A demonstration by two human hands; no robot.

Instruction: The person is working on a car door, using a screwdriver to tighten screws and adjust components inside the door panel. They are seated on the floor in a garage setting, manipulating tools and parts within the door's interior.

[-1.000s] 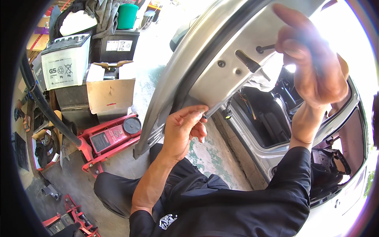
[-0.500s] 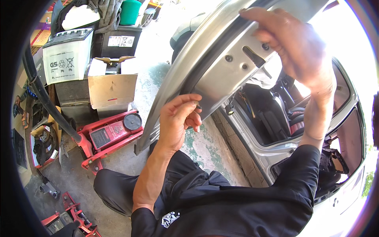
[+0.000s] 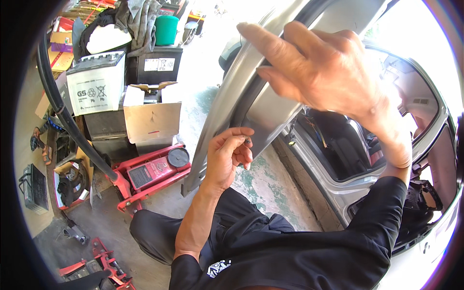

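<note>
A: What changed?
B: Your right hand [image 3: 328, 67], fingers spread, moved left over the silver metal car door [image 3: 270, 126], hiding its holes.
A: My left hand [image 3: 224, 157]?
B: Pinching one small dark piece [image 3: 248, 141] beside the door.

- Red jack [image 3: 179, 156], its black handle [image 3: 87, 143] slanting up leftward
- White battery [image 3: 96, 87], upright
- Open carton [image 3: 151, 121], flaps up
- Green bucket [image 3: 166, 30] on a black battery [image 3: 159, 77]
- Grey cloth [image 3: 141, 24] beside the bucket
- Red frame [image 3: 100, 247], lower left
</note>
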